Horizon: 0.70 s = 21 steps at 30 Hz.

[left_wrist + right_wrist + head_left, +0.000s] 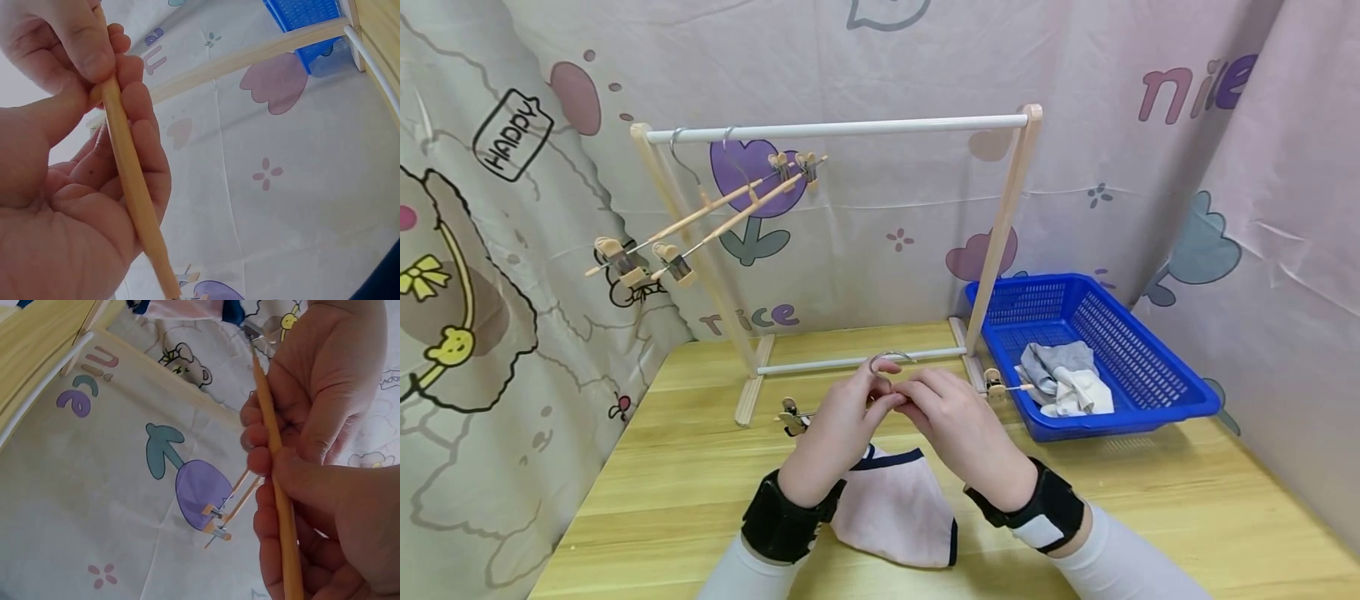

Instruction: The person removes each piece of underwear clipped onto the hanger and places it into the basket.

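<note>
A blue plastic mesh basket sits at the right of the pale wooden bench, holding a few crumpled grey and white socks. The patterned cloth backdrop carries printed writing: "HAPPY" on a tag at the upper left, "nice" low behind the rack, and part of the same word at the upper right.

Both hands meet above the middle of the bench. The left hand and right hand each curl fingers around the thin wooden bar of a clip hanger with a metal hook. Its long axis runs left to right, level with the bench edge, with a wooden clip at each end and the hook rising from the middle, away from the person.

Under the wrists lies a pink cloth with dark blue trim. Behind stands a small wooden clothes rack with white rails, where two more wooden clip hangers hang at the left end.
</note>
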Available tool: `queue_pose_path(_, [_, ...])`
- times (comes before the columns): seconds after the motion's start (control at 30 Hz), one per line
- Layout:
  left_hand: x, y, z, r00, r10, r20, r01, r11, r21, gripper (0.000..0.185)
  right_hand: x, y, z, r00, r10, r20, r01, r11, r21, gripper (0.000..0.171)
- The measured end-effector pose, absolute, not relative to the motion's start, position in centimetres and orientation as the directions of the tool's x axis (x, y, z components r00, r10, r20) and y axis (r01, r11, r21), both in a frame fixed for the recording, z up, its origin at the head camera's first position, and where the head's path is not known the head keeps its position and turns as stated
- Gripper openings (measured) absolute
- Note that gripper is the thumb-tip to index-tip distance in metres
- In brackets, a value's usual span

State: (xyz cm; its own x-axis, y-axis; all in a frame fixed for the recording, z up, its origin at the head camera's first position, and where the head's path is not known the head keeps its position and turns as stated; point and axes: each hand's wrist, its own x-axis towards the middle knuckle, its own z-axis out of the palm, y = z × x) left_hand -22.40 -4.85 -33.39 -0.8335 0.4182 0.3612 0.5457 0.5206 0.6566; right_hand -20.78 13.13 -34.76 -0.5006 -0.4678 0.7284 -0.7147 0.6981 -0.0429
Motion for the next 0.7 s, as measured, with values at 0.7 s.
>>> queue_pose_path(0.7, [-22.0, -8.6, -31.3, -0.741, 0.136, 0.658, 0.614, 0.535, 0.580, 0.019, -20.7, 14.7, -33.3, -0.765, -0.292, 0.574, -0.535, 0.785, -0.313, 0.007])
